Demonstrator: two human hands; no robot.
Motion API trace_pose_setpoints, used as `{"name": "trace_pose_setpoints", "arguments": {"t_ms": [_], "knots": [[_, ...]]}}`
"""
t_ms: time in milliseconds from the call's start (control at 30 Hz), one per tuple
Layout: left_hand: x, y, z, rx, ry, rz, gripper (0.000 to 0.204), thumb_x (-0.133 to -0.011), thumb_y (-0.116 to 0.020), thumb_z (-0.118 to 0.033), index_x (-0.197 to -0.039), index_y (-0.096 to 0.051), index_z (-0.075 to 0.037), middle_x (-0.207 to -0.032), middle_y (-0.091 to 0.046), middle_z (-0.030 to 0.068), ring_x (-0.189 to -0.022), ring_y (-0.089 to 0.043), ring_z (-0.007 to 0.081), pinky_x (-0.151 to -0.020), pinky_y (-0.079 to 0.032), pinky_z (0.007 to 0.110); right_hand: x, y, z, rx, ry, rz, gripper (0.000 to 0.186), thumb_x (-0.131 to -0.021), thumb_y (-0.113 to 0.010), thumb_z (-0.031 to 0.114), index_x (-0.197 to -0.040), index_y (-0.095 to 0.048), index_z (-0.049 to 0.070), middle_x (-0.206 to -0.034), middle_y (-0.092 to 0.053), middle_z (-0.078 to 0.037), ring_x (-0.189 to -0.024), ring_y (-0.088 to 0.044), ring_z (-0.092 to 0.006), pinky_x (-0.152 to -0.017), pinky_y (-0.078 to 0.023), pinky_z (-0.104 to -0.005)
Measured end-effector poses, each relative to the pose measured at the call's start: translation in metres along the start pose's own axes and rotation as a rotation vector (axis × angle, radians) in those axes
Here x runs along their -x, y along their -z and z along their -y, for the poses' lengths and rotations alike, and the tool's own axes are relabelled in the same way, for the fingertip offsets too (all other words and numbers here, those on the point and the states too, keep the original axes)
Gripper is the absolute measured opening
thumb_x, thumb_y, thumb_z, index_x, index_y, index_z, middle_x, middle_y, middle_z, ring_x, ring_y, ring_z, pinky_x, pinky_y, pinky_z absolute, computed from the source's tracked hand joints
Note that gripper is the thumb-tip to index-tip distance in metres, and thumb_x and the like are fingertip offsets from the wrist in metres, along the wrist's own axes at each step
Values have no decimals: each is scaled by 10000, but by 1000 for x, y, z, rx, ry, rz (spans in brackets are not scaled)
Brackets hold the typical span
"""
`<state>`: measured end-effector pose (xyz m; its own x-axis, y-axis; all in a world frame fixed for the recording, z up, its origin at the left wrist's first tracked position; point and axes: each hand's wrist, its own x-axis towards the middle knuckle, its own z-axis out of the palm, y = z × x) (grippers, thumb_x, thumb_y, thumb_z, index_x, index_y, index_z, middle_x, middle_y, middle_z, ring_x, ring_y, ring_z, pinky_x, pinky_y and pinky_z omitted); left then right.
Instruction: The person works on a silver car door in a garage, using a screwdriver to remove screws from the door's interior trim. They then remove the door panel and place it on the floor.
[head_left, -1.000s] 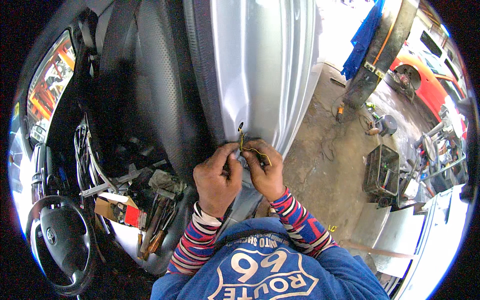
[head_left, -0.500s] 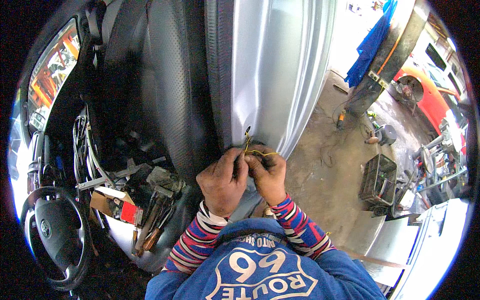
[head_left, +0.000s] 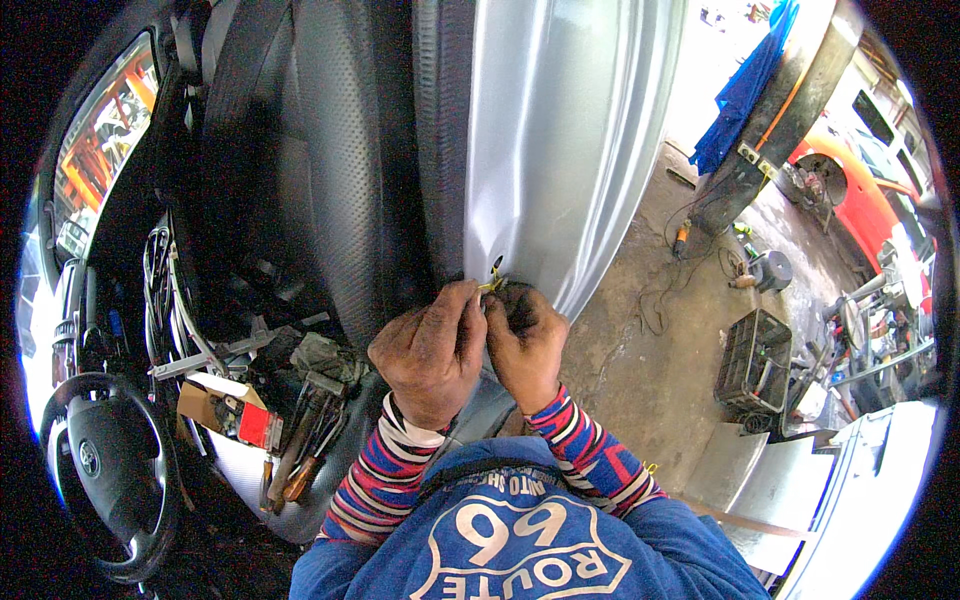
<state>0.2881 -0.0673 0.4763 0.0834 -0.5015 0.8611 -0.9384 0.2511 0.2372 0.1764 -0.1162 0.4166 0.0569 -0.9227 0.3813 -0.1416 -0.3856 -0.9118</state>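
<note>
A thin yellow wire (head_left: 490, 287) comes out of a small dark hole (head_left: 497, 264) in the silver body panel (head_left: 550, 150) of a car. My left hand (head_left: 428, 350) is closed, its thumb and forefinger pinching at the wire. Pressed close beside it, my right hand (head_left: 526, 348) also has its fingers curled in on the wire, thumb tip near the left thumb. Both hands are darkened with grime. The wire's ends are mostly hidden by the fingers.
Left of the panel are a black car seat (head_left: 350, 170) and a steering wheel (head_left: 105, 470). Hand tools (head_left: 305, 440) and an opened small box (head_left: 220, 410) lie inside the car. A black crate (head_left: 752, 365) stands on the concrete floor at right, near a cable (head_left: 655, 310).
Both hands have shifted slightly left and up, nearer the hole. The length of yellow wire that lay across my right hand no longer shows there.
</note>
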Motion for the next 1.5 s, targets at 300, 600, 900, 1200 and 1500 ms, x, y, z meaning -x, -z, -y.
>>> {"name": "trace_pose_setpoints", "arguments": {"t_ms": [300,600,900,1200,1500], "knots": [[18,39,1,178,111,76,207,-867,-705,-38,-1068,-709,9,-954,-751,157,-720,-728,295,-655,-570,357,0,20,14,128,59,42,229,-903,-726,174,-1069,-722,17,-876,-730,-200,-743,-723,-330,-668,-557,-394],[124,92,14,259,403,256,124,-883,-676,-50,-997,-704,-11,-882,-729,174,-752,-715,356,-662,-569,413,-9,15,24,19,173,-15,168,-953,-679,105,-1078,-715,-2,-946,-742,-93,-831,-672,-178,-803,-551,-329],[171,120,21,54,678,300,147,-904,-668,-124,-995,-700,-14,-882,-707,191,-760,-683,390,-662,-547,448,-17,27,17,188,241,129,250,-968,-663,82,-1173,-672,-61,-1015,-718,-98,-864,-647,-151,-790,-537,-298],[194,157,49,-298,841,131,138,-879,-686,-138,-978,-700,-42,-936,-695,159,-879,-669,374,-759,-536,443,-19,30,13,281,304,132,283,-979,-675,144,-1169,-680,-66,-1049,-737,-147,-915,-665,-183,-846,-543,-332],[223,228,95,-832,923,23,244,-834,-689,-74,-1077,-700,-93,-1103,-640,103,-1124,-556,318,-948,-426,474,-21,23,7,425,377,57,309,-1035,-601,242,-1181,-656,-25,-836,-687,-69,-656,-545,-136,-551,-436,-300]]}}
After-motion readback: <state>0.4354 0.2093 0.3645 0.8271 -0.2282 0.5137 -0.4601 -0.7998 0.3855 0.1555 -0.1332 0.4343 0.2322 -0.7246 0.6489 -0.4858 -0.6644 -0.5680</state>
